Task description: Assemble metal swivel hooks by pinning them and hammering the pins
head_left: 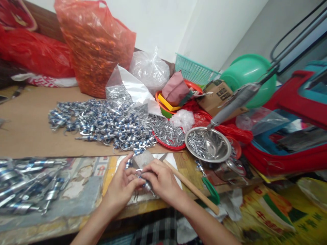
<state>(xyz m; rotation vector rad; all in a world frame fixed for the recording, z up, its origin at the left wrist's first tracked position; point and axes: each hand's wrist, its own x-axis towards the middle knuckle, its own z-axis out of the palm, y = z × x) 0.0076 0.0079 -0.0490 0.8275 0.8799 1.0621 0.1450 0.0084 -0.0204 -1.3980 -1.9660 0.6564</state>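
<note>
Both hands' fingers [133,177] pinch one small metal swivel [143,180]; thumbs pressed close.

A home piecework bench: heaped metal swivel parts [102,124], bulging plastic bags [95,47], steel bowl [208,144] of pins.

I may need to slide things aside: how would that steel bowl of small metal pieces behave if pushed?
The steel bowl looks thin and round-bottomed, so it would probably rock or tip rather than slide flat. Its loose metal pieces would likely shift and spill. The polished rim seems slippery to grip.
</note>
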